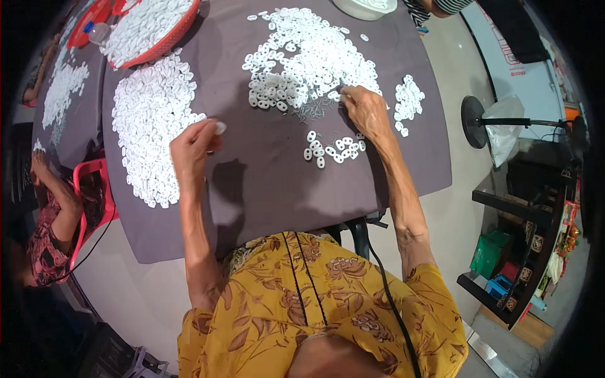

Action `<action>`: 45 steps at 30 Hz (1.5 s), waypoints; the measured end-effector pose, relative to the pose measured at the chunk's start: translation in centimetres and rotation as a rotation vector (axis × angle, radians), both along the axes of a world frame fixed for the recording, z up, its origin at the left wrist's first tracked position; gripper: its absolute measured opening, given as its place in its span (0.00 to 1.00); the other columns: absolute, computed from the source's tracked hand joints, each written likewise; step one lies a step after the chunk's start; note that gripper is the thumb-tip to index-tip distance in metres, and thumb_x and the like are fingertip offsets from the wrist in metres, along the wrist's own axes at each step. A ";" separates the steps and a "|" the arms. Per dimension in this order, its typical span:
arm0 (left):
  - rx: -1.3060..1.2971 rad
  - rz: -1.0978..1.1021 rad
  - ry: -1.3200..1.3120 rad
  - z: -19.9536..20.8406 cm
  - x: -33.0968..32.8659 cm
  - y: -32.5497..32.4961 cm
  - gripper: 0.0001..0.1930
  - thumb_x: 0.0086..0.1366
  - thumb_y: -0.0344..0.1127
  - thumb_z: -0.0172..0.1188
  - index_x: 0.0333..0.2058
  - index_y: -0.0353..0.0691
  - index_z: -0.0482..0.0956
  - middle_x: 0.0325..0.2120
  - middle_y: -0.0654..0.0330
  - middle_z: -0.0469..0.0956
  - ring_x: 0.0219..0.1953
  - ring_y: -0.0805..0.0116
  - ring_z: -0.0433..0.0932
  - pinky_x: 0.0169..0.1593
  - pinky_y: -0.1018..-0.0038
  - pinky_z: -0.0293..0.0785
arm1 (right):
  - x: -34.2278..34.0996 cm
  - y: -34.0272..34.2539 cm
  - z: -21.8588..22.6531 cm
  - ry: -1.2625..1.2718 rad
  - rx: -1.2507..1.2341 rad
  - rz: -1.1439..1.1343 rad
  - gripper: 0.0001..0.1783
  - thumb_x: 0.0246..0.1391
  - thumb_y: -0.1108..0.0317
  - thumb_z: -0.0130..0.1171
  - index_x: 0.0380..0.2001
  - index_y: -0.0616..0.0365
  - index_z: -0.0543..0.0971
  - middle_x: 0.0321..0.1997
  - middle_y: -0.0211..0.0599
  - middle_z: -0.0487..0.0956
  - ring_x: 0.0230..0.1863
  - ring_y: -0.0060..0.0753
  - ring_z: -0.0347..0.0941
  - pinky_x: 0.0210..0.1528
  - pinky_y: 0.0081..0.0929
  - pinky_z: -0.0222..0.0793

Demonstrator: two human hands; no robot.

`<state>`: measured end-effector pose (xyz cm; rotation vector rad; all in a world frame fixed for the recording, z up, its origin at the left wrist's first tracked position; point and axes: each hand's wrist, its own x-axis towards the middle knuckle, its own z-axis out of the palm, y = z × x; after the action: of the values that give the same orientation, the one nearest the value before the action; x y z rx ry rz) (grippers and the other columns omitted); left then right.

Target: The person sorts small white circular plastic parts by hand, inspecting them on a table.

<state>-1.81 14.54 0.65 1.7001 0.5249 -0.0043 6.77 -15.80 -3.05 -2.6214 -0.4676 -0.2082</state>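
Observation:
Between the thumb and fingers of my left hand [196, 143] is a small white oval plastic piece [220, 128], held above the table beside a wide heap of like pieces [151, 138]. My right hand [368, 113] reaches to the edge of another big white heap [321, 47], its thumb and forefinger drawn together. What the right fingertips hold, if anything, is too small to make out. Thin grey metal pins [310, 111], which look like small screws, lie scattered by that heap's near edge. Nearer to me sits a loose group of white pieces with dark holes [335, 151].
A red basket [165, 45] full of white pieces stands at the far left, and a white tub [365, 11] at the far edge. A small pile [409, 101] lies right. Other people sit left and far right. A black fan [474, 123] and shelf [517, 246] stand right.

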 end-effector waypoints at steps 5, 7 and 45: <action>0.473 0.041 -0.063 -1.0 -3.4 4.5 0.12 0.56 0.35 0.57 0.36 0.31 0.77 0.26 0.58 0.78 0.26 0.72 0.75 0.30 0.79 0.70 | -1.0 -0.2 0.2 0.092 0.006 0.062 0.07 0.42 0.74 0.56 0.28 0.60 0.78 0.26 0.41 0.76 0.27 0.41 0.73 0.31 0.32 0.68; 0.743 0.019 -0.126 -1.0 -3.7 4.7 0.13 0.56 0.35 0.57 0.37 0.32 0.77 0.26 0.57 0.77 0.26 0.71 0.75 0.30 0.78 0.70 | -1.6 -0.2 0.3 0.115 -0.020 0.074 0.06 0.41 0.75 0.57 0.27 0.60 0.77 0.25 0.41 0.75 0.26 0.41 0.72 0.30 0.32 0.68; 0.507 -0.224 -0.420 -5.1 3.9 -8.5 0.10 0.54 0.33 0.58 0.35 0.37 0.76 0.23 0.58 0.74 0.24 0.66 0.74 0.32 0.72 0.70 | -5.3 0.6 1.3 0.382 0.472 -0.060 0.05 0.53 0.71 0.50 0.27 0.62 0.72 0.23 0.26 0.73 0.25 0.16 0.66 0.28 0.16 0.62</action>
<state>2.07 6.07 -4.48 2.1707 0.0113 0.3424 1.50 -15.17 -1.75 -2.1414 -0.1774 0.1480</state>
